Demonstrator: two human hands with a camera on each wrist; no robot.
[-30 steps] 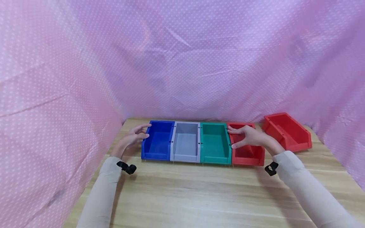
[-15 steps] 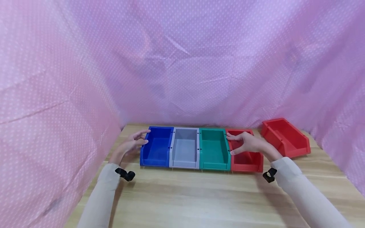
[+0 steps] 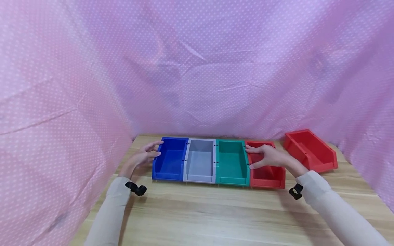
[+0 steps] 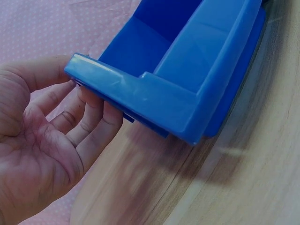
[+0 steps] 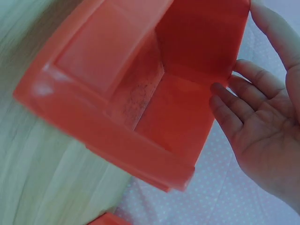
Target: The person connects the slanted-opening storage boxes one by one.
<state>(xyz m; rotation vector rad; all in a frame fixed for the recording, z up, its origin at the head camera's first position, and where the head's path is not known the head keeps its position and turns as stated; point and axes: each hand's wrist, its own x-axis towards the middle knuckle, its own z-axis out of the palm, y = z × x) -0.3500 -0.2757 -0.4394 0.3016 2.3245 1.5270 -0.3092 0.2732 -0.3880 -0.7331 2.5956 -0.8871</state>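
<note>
In the head view my left hand (image 3: 144, 154) touches the outer left side of a blue bin (image 3: 170, 160), thumb and fingertips against its rim. Beside that bin stand a grey bin (image 3: 200, 164), a green bin (image 3: 231, 162) and a red bin (image 3: 267, 181), side by side in one row. My right hand (image 3: 271, 156) reaches over the red bin, thumb and index finger spread along its left rim, where it meets the green bin. The left wrist view has several fingers (image 4: 96, 112) against the blue bin's side. In the right wrist view, relaxed fingertips lie at a red bin's wall (image 5: 180, 115).
A second red bin (image 3: 311, 150) stands at an angle to the right of the row, behind my right wrist. Light wood tabletop (image 3: 197, 212) extends in front of the bins. A pink dotted curtain (image 3: 197, 85) hangs behind and at both sides.
The head view has tilted slightly upward, so the bins and table sit lower in it. Both hands keep their places at the row of bins.
</note>
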